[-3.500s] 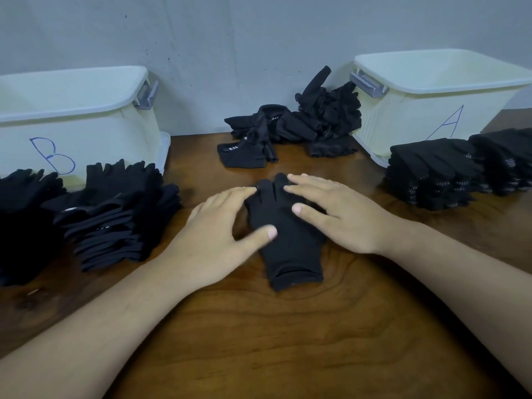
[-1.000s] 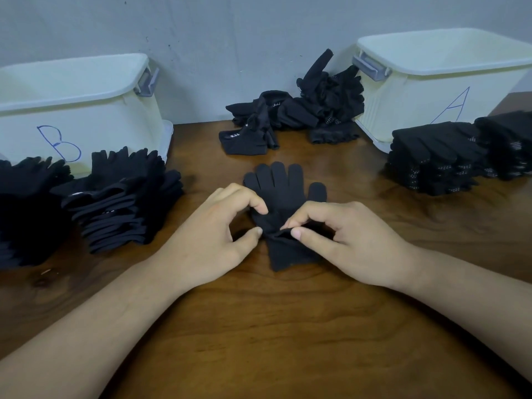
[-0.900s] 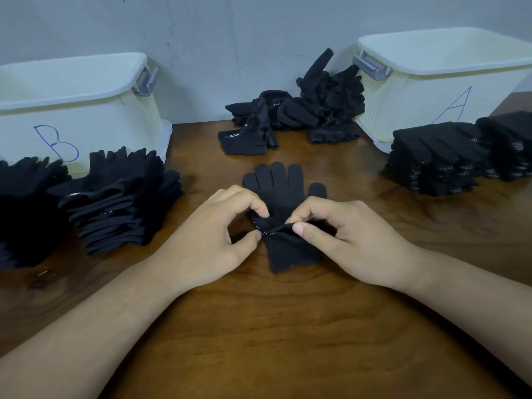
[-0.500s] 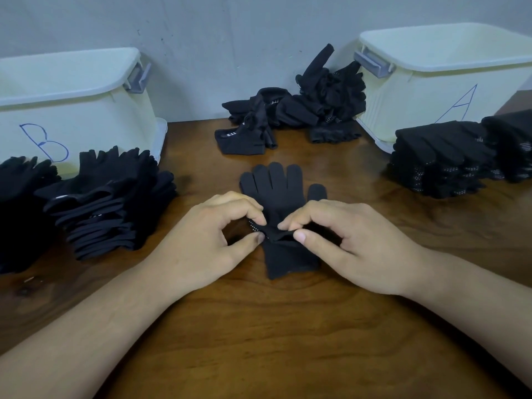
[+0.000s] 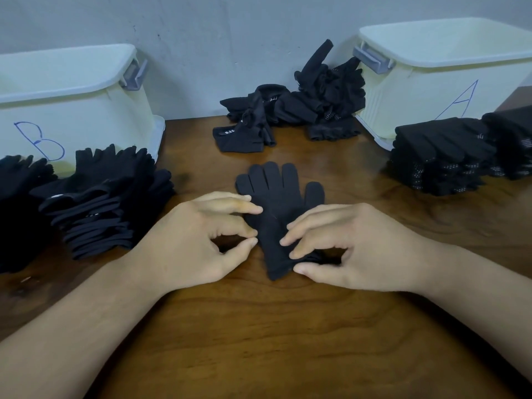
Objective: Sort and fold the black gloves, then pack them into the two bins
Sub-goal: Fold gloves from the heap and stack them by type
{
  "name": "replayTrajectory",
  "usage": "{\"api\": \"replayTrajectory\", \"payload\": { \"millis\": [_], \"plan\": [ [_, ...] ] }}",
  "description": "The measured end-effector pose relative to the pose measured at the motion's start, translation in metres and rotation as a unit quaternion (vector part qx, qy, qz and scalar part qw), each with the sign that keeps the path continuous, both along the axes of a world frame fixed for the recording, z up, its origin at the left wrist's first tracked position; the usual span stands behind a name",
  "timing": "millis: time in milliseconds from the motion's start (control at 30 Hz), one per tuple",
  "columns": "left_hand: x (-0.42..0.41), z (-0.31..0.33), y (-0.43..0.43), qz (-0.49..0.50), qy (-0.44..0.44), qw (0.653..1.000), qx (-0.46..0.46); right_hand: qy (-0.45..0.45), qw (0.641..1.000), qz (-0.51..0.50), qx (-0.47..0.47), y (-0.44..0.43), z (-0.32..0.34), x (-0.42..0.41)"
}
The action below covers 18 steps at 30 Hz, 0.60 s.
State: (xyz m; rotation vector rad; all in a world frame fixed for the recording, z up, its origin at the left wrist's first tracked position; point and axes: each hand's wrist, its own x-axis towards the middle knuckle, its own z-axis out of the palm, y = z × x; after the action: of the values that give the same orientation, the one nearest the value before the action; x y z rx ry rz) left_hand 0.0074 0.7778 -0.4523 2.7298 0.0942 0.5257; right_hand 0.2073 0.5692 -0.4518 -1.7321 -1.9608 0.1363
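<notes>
While it lies flat on the wooden table (image 5: 259, 341) with its fingers pointing away from the person, the black knit glove (image 5: 276, 197) is held at both sides of its lower half. The left hand (image 5: 195, 240) pinches its left edge between thumb and forefinger, with another fingertip laid on the fabric above. The right hand (image 5: 357, 249) nips the right corner of the cuff between thumb and curled fingers. At the back left stands a cream bin (image 5: 86, 110) with a blue handwritten "B" on its front wall. At the back right is a matching bin (image 5: 417, 90) marked "A" in the same blue pen. Both have grey handles. A stack of folded gloves (image 5: 106, 197) sits before the B bin, with more at the far left. A dotted-palm stack (image 5: 437, 159) sits before the A bin. Between the bins, against the wall, lies a loose heap of gloves (image 5: 316, 102). The cuff of its front glove (image 5: 239, 139) carries small white print that seems to read "5.11".
</notes>
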Motion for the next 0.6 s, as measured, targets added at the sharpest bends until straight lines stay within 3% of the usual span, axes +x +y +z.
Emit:
{"api": "replayTrajectory", "payload": {
  "millis": [133,300,400,600],
  "plan": [
    [0.004,0.003,-0.002,0.002,-0.009,1.0,0.026,-0.046,0.999,-0.009,0.017,0.002,0.0,-0.007],
    [0.004,0.003,-0.013,-0.052,0.132,0.99,0.002,0.005,0.999,-0.038,0.027,0.001,0.006,-0.01],
    [0.006,0.0,-0.015,-0.043,0.115,0.992,0.001,0.052,0.997,-0.053,0.034,0.0,0.008,-0.011],
    [0.01,0.002,-0.015,-0.016,0.056,0.994,-0.097,0.165,0.983,-0.075,0.01,0.0,0.013,-0.009]
  ]
}}
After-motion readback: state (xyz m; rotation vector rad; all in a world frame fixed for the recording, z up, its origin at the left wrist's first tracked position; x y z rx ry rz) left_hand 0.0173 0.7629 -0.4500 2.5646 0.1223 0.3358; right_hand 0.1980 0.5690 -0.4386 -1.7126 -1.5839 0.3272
